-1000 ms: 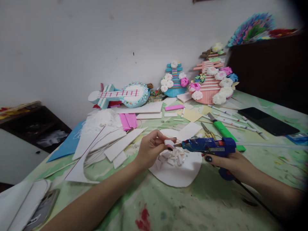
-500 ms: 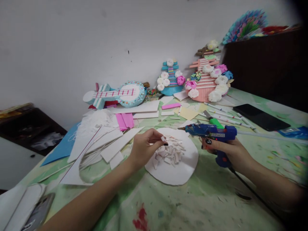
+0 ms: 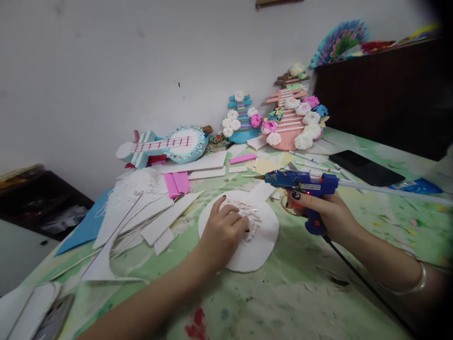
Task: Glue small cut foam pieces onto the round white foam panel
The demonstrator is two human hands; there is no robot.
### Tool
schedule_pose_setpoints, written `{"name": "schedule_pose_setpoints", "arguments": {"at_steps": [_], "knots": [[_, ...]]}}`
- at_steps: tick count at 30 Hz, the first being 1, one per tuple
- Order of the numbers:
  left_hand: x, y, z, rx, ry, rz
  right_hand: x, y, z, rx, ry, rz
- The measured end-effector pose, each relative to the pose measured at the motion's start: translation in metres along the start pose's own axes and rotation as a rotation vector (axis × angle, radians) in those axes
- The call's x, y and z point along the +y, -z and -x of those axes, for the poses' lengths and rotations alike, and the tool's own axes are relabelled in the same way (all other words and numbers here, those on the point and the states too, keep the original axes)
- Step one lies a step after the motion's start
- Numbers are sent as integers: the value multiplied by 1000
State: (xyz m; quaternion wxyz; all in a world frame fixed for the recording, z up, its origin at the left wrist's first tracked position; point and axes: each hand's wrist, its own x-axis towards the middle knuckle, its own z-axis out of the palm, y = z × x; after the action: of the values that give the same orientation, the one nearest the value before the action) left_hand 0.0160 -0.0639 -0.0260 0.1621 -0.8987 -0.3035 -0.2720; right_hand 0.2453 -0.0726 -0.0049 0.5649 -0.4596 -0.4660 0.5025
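A glue gun [image 3: 300,183], blue with a clear glue stick in its back, is gripped in my right hand [image 3: 329,210]. Its nozzle points left, above the far side of a round white board [image 3: 260,252]. Small white cut strips [image 3: 254,217] lie heaped on the board's middle. My left hand [image 3: 224,231] is palm down over the heap's left side, its index finger stretched and the other fingers bent among the strips. Its thumb and whatever lies under the palm are hidden. The gun's black cord [image 3: 357,274] runs down to the right.
White board offcuts [image 3: 170,219] and pink paper [image 3: 177,184] lie to the left. Behind stand a light-blue toy guitar [image 3: 187,144], a blue flowered piece [image 3: 242,123] and a pink flowered one [image 3: 292,123]. A black phone [image 3: 366,167] and several pens [image 3: 314,165] lie at right.
My left hand has gone from pinching a small white piece above the heap to lying over the strips, fingers spread more. The glue gun stays in my right hand; the view has shifted slightly.
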Motion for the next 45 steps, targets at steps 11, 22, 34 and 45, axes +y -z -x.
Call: {"name": "schedule_pose_setpoints", "arguments": {"at_steps": [11, 22, 34, 45], "knots": [[0, -9, 6, -6, 12, -79, -1, 1, 2, -6, 13, -5], [-5, -7, 11, 7, 33, 212, 2, 0, 0, 19, -12, 5], [-10, -7, 7, -189, 13, 216, 6, 1, 0, 37, -17, 22], [-19, 8, 4, -151, 58, 344, 8, -1, -1, 69, -36, -16]]}}
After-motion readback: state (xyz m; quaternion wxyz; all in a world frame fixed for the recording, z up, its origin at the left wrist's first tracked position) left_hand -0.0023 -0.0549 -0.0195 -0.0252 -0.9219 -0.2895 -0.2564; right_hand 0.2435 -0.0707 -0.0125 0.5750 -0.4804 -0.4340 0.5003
